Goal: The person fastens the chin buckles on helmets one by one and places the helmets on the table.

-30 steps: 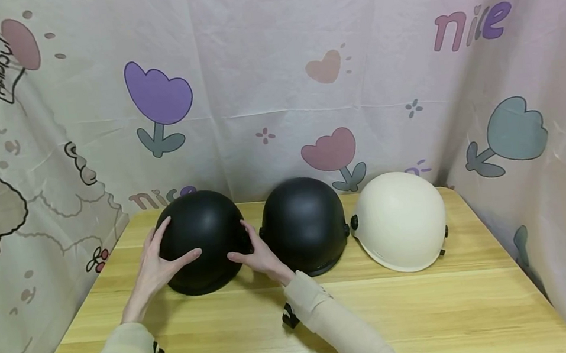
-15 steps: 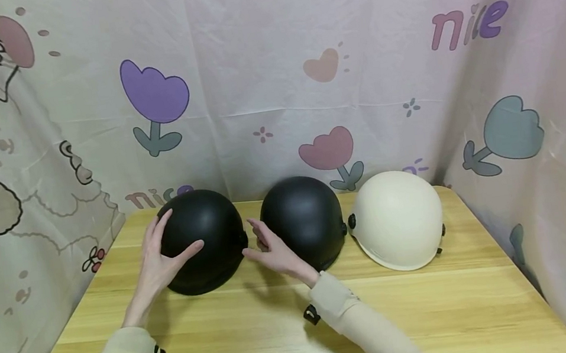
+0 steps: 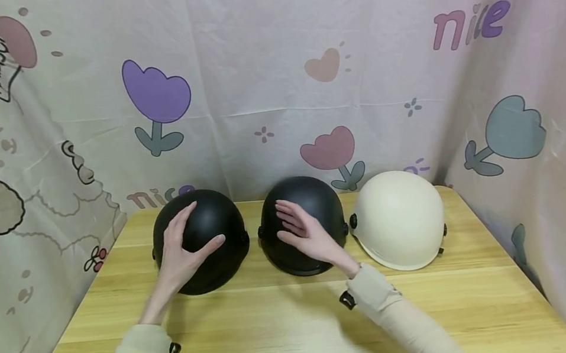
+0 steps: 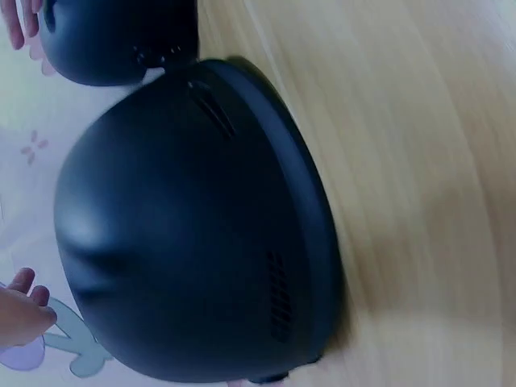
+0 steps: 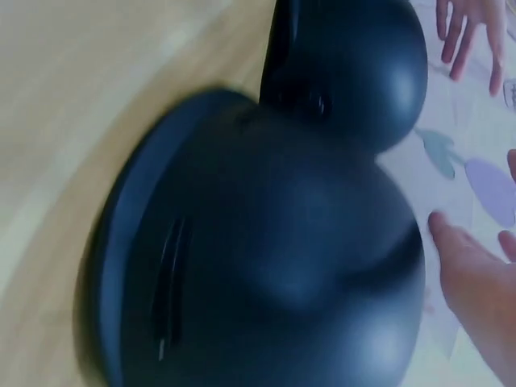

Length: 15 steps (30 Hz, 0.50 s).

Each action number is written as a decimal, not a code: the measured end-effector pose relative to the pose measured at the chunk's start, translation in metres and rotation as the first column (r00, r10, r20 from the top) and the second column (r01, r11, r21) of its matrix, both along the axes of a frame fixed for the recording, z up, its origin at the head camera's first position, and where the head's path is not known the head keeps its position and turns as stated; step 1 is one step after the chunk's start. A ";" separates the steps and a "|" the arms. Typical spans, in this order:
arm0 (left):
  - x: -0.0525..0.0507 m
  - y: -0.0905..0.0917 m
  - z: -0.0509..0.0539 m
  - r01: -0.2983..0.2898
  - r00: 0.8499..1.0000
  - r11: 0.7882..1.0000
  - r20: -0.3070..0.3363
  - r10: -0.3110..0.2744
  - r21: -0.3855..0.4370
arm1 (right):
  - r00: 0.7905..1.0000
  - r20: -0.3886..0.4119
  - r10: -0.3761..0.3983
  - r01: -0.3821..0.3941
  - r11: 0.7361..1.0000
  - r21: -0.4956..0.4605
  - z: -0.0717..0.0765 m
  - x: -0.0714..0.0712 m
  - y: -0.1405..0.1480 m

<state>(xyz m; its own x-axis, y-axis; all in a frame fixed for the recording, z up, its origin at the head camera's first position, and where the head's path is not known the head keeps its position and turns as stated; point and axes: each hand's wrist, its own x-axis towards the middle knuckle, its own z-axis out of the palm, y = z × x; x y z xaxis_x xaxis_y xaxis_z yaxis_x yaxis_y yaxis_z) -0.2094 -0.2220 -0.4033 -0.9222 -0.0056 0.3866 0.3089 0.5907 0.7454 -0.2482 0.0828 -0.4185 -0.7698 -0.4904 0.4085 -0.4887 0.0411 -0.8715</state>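
Note:
Three helmets stand dome up in a row: a left black helmet (image 3: 217,233), a middle black helmet (image 3: 318,201) and a cream helmet (image 3: 401,220). My left hand (image 3: 180,260) hovers before the left black helmet, thumb spread from the fingers; in the left wrist view its thumb (image 4: 22,317) is apart from the shell. Before the middle black helmet hangs my right hand (image 3: 315,239), fingers loosely extended and holding nothing. A gap shows between the right thumb (image 5: 476,290) and that helmet in the right wrist view. Black side fittings show on the helmets.
The helmets stand along the back of a wooden table (image 3: 273,345). Behind and beside it hangs a printed curtain (image 3: 255,43) with tulips and lettering. Narrow gaps separate the helmets.
My right hand has left the left black helmet and moved right, before the middle one. My left hand has come off the left helmet's side and shifted slightly right.

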 end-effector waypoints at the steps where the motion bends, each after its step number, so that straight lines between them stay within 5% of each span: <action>1: 0.000 0.003 0.001 0.008 1.000 1.000 -0.004 -0.008 0.007 | 1.000 -0.010 -0.008 0.007 1.000 -0.017 0.001 -0.001 0.006; 7: -0.003 0.018 0.000 0.049 0.999 0.998 0.009 -0.049 0.032 | 0.991 -0.065 -0.116 0.111 0.991 -0.079 0.005 -0.004 0.042; 15: -0.009 0.048 -0.007 0.128 0.991 0.989 0.028 -0.131 0.077 | 0.948 -0.102 -0.302 0.291 0.951 -0.109 -0.002 -0.007 0.072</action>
<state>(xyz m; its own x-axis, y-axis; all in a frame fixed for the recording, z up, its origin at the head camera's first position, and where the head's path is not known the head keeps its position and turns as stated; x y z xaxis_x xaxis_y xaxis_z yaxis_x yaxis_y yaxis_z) -0.2182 -0.1741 -0.4107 -0.9293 0.0868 0.3590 0.3536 0.4895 0.7971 -0.2552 0.1546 -0.4205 -0.8191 -0.2041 0.5362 -0.5647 0.1226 -0.8161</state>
